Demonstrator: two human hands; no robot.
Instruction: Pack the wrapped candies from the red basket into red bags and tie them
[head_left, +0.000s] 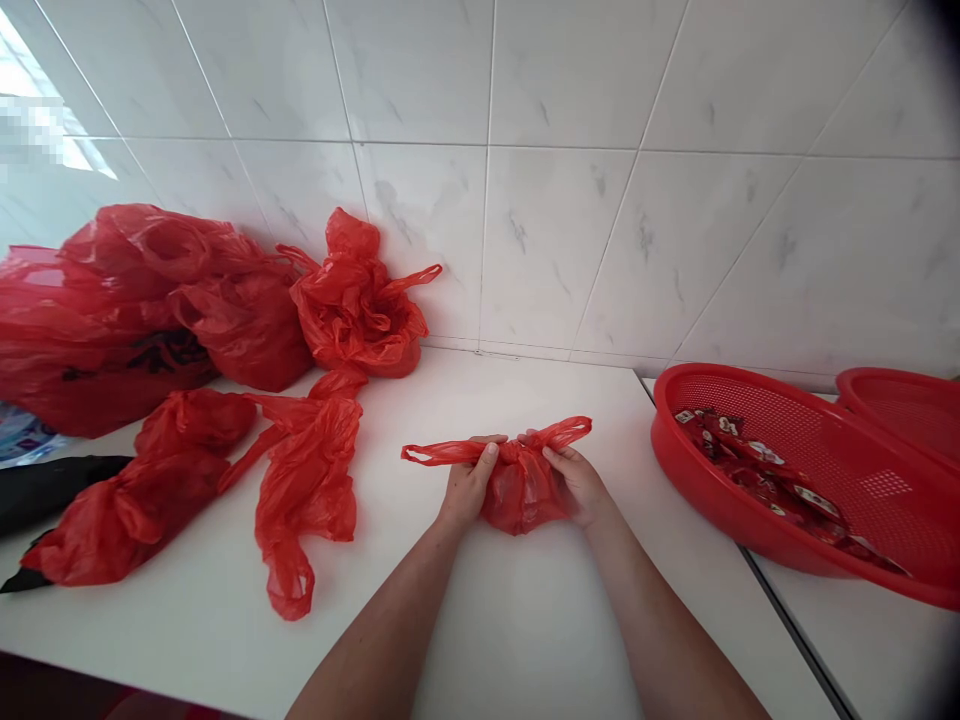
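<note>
Bag (523, 503), red plastic, sat centred between both hands, apparently resting on the table (525, 640), so its weight didn't need carrying. Left hand (466, 487) pinched its neck from one side, thumb on top; right hand (583, 490) pinched the opposite side. Fingers (487, 456) of both were closed on the gathered film, likely to keep the neck bunched. Handle loops (427, 458) stuck out left and right, probably left clear of the grip. Couldn't tell the contents through the film. Red basket (712, 500) holding small wrapped packets (772, 475) stood at right, likely for easy access. Loose bag (307, 480) lay at left; fuller bags (247, 320) sat near the tiled wall (562, 220), presumably clear of the work spot.
</note>
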